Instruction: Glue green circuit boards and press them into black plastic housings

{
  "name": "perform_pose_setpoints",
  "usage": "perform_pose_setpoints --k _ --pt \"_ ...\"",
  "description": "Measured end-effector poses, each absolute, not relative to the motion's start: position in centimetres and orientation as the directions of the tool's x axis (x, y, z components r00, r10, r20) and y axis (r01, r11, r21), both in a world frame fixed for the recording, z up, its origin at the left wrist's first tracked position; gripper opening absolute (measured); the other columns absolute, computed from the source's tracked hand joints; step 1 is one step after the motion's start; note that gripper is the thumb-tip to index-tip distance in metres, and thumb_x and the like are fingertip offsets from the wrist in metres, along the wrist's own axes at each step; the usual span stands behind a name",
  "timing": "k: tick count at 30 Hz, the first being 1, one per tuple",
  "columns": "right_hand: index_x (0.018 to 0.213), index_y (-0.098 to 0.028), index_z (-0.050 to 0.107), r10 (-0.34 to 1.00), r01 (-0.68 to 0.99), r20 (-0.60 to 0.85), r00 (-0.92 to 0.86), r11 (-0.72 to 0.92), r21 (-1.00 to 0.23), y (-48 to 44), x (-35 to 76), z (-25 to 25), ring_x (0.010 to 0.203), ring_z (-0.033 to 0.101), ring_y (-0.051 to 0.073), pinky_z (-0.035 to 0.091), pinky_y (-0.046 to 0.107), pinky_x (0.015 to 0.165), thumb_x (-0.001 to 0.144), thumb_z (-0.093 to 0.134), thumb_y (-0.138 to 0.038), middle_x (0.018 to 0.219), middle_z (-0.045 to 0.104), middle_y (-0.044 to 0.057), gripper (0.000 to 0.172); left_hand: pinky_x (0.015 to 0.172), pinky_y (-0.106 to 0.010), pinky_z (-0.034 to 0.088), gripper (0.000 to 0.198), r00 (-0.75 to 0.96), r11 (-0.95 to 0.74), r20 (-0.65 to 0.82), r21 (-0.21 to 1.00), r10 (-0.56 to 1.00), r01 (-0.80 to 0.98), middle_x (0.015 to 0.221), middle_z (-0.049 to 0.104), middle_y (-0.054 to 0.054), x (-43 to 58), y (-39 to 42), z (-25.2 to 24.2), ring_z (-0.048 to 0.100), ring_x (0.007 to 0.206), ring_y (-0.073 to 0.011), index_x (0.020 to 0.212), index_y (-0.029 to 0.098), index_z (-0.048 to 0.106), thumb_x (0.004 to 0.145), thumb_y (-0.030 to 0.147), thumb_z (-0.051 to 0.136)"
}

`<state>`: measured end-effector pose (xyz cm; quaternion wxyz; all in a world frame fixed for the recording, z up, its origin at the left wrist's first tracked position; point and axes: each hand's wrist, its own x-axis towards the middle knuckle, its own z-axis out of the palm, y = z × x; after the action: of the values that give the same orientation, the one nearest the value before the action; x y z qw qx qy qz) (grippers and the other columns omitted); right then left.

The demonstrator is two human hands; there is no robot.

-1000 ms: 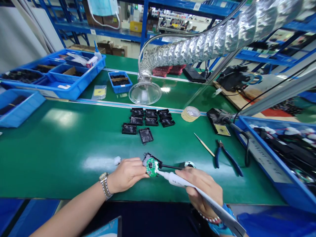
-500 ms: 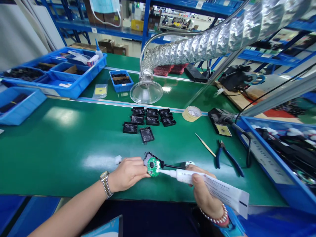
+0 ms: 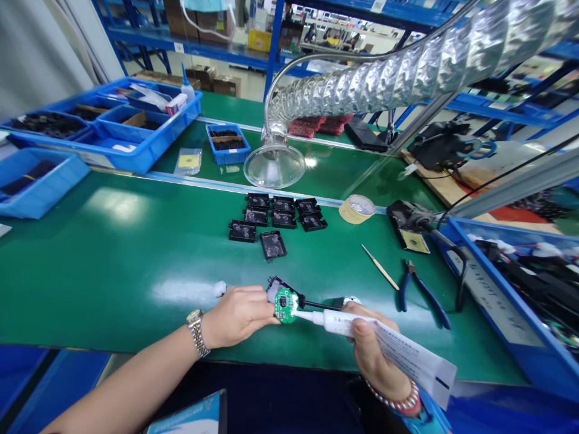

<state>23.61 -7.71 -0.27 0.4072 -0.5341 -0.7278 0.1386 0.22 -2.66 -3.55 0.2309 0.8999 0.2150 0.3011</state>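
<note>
Head view: two hands are working on a green circuit board (image 3: 286,305) just over the table (image 3: 136,301).
The left hand (image 3: 237,316) is grasping the board and its black plastic housing (image 3: 277,284) with its fingers (image 3: 246,294), while the right hand (image 3: 373,343) is clenching a white squeeze tube (image 3: 339,323), its nozzle (image 3: 305,316) touching the board's edge.

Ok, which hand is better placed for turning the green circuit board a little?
Left, probably: the left hand already sits against the green circuit board, while the right hand is holding a white tube with its nozzle at the board.
</note>
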Motion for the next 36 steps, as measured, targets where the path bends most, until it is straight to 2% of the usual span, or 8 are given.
perform_pose_setpoints --k 4,11,22,36 --pt "0.056 -0.020 0.042 0.889 0.590 0.433 -0.150 0.432 -0.682 -7.6 23.6 0.2 0.048 0.041 0.013 0.032 0.026 0.044 0.091 0.032 -0.036 0.051 0.040 0.000 0.041 0.052 -0.023 0.031 0.036 0.728 -0.798 0.439 0.551 0.526 0.244 0.057 0.043 0.000 0.3 -2.7 -3.5 0.038 0.056 -0.0122 0.067 0.015 0.052 0.093 0.028 0.032" --pt "0.059 -0.018 0.047 0.841 0.554 0.493 -0.223 0.526 -0.646 -7.7 23.6 0.7 0.044 0.038 0.011 0.029 0.026 0.043 0.093 0.030 -0.032 0.050 0.040 -0.001 0.041 0.052 -0.023 0.031 0.036 0.720 -0.794 0.447 0.558 0.531 0.240 0.057 0.043 0.000 0.3 -2.7 -3.4 0.038 0.056 -0.0119 0.067 0.015 0.052 0.093 0.028 0.031" --pt "0.064 -0.018 0.051 0.825 0.541 0.509 -0.245 0.552 -0.634 -7.7 23.6 0.5 0.048 0.040 0.012 0.029 0.027 0.046 0.093 0.031 -0.031 0.054 0.045 0.000 0.037 0.052 -0.023 0.033 0.036 0.729 -0.804 0.444 0.542 0.522 0.245 0.057 0.044 0.000 0.3 -2.7 -3.5 0.039 0.056 -0.0120 0.068 0.015 0.053 0.093 0.028 0.031" --pt "0.064 -0.018 0.048 0.803 0.527 0.540 -0.251 0.581 -0.620 -7.6 23.5 0.7 0.049 0.041 0.012 0.031 0.026 0.047 0.093 0.032 -0.030 0.055 0.045 0.000 0.035 0.052 -0.023 0.032 0.035 0.713 -0.800 0.462 0.552 0.528 0.234 0.056 0.043 0.000 0.3 -2.8 -3.6 0.038 0.055 -0.0119 0.068 0.015 0.053 0.093 0.028 0.032"
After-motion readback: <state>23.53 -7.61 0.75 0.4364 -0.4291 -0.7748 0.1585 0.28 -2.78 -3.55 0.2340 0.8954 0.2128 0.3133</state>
